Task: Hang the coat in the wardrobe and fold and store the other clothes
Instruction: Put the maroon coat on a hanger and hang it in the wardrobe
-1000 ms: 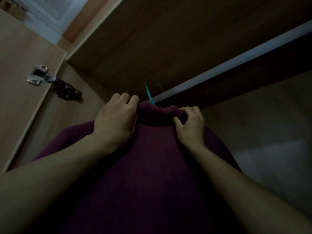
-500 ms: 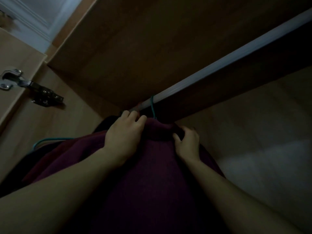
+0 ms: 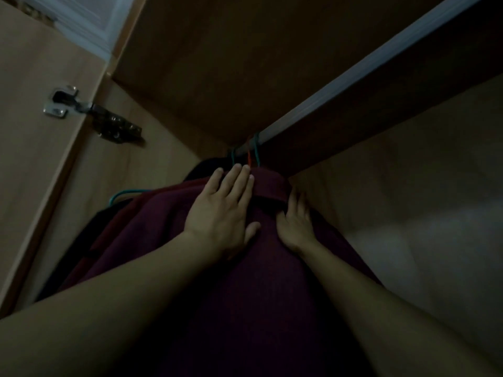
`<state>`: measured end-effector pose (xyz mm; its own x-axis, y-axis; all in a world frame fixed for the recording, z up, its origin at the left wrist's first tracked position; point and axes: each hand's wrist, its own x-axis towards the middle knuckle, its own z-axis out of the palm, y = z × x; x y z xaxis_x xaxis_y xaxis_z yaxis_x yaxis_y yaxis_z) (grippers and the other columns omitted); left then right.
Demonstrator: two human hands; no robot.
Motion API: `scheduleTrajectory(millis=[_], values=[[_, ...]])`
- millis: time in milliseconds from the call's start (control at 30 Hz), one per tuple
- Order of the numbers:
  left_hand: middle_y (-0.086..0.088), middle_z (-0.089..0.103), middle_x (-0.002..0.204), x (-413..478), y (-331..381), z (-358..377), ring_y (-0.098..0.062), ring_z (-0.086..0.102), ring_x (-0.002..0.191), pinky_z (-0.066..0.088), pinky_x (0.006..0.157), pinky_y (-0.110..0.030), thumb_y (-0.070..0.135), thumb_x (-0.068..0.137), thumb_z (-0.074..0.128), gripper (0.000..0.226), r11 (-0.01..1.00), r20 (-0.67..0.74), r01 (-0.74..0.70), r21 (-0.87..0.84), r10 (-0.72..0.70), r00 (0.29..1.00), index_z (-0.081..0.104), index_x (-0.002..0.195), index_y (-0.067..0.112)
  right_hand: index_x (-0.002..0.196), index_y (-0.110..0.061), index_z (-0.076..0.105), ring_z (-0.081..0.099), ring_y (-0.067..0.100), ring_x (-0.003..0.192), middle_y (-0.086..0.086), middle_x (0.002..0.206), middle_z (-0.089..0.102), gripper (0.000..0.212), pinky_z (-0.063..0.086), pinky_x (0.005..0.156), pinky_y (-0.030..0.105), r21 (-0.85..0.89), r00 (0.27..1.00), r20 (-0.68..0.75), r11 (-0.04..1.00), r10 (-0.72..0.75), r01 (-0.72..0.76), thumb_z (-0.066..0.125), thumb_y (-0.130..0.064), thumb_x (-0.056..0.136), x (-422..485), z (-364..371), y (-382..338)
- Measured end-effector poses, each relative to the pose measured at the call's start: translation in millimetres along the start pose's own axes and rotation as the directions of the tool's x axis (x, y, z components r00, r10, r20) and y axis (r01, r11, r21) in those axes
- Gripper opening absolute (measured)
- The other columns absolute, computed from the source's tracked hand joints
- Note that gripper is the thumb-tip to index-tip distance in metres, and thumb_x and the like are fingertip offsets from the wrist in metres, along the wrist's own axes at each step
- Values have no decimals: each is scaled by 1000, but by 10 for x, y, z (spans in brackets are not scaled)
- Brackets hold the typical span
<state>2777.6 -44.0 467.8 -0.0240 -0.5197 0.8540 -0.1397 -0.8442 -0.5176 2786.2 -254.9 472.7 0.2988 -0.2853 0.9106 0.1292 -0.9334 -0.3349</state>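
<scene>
The maroon coat (image 3: 258, 295) hangs from the wardrobe rail (image 3: 353, 74) by a teal hanger hook (image 3: 256, 151), at the rail's left end, close to the side panel. An orange hook (image 3: 248, 157) and a second teal hook (image 3: 233, 157) sit just beside it on the left, above a dark garment (image 3: 202, 168).

The coat's long axis drops from its hook straight down toward the camera. Both arms reach up along it, one on each side of the collar. The left grip (image 3: 220, 213) is released and lies flat on the coat's shoulder, fingers straight, their tips just below the hooks. It is the nearer one to the rail. The right grip (image 3: 296, 221) is also released, its fingers laid against the collar's right edge and pinching nothing that shows.

With the hook over the rail, the hanging looks done. What's left is probably a smoothing stroke down the cloth, away from the hook, then drawing both arms back — the free rail runs up and to the right
</scene>
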Motion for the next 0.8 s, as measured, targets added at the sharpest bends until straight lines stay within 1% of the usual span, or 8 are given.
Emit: scheduleTrajectory(millis=[67, 167, 300, 467, 567, 633, 700, 800], values=[[-15, -20, 161, -27, 12, 0, -29, -20, 149, -4, 122, -49, 65, 96, 8, 85, 1000, 2, -3, 3, 2, 1000, -12, 154, 6, 154, -25, -20, -15, 23, 151, 5, 163, -23, 70, -2, 123, 48, -6, 1000, 4, 1000, -11, 11, 24, -47, 104, -68, 16, 8], [-14, -24, 160, -110, 41, -28, -28, -22, 149, -5, 122, -49, 64, 96, 6, 83, 999, -4, 12, -30, -13, 1000, -16, 153, 8, 153, -29, -20, -14, 22, 151, 3, 163, -22, 69, -2, 123, 47, -27, 996, -23, 996, -82, 82, 19, -56, 102, -192, -44, 111], [-15, -26, 159, -227, 66, -131, -31, -23, 148, -4, 121, -52, 68, 93, 6, 87, 998, 41, 48, -33, -46, 998, -18, 153, 10, 154, -31, -19, -14, 20, 151, 3, 164, -20, 69, -4, 122, 49, -51, 990, -52, 991, -130, 127, 17, -57, 102, -349, -134, 155], [-17, -25, 160, -462, 164, -268, -31, -24, 148, -7, 120, -54, 72, 90, 4, 90, 993, 96, 89, -75, -82, 992, -15, 155, 11, 154, -33, -16, -19, 14, 150, 1, 164, -19, 65, -12, 121, 43, -44, 996, -18, 995, -89, 88, 16, -55, 102, -745, -135, 248], [-15, -21, 161, -743, 287, -308, -32, -24, 148, -8, 120, -55, 73, 87, -4, 89, 989, 147, 74, -127, -55, 988, -13, 155, 16, 154, -35, -14, -20, 14, 149, -1, 164, -19, 64, -13, 121, 41, -61, 996, 29, 994, -85, 87, 17, -55, 103, -1098, -108, 328], [-14, -23, 161, -963, 399, -312, -33, -25, 147, -9, 119, -56, 73, 84, -11, 89, 989, 163, 52, -139, -29, 986, -14, 155, 19, 154, -35, -13, -20, 13, 150, -2, 164, -18, 63, -14, 121, 40, -78, 995, 52, 993, -84, 87, 16, -55, 102, -1343, -92, 382], [-13, -25, 160, -1176, 512, -304, -33, -28, 146, -9, 118, -58, 73, 80, -12, 92, 988, 197, 29, -154, 2, 980, -15, 155, 20, 155, -35, -13, -20, 11, 149, -3, 164, -18, 63, -14, 121, 40, -101, 995, 62, 991, -81, 87, 14, -56, 102, -1589, -62, 461], [-13, -26, 160, -1459, 652, -281, -34, -29, 146, -10, 117, -60, 74, 78, -13, 94, 988, 251, -21, -154, 60, 966, -17, 154, 20, 155, -33, -14, -21, 9, 149, -4, 164, -17, 70, -14, 121, 39, -155, 991, 82, 981, -105, 117, 5, -66, 96, -1923, 6, 605]])
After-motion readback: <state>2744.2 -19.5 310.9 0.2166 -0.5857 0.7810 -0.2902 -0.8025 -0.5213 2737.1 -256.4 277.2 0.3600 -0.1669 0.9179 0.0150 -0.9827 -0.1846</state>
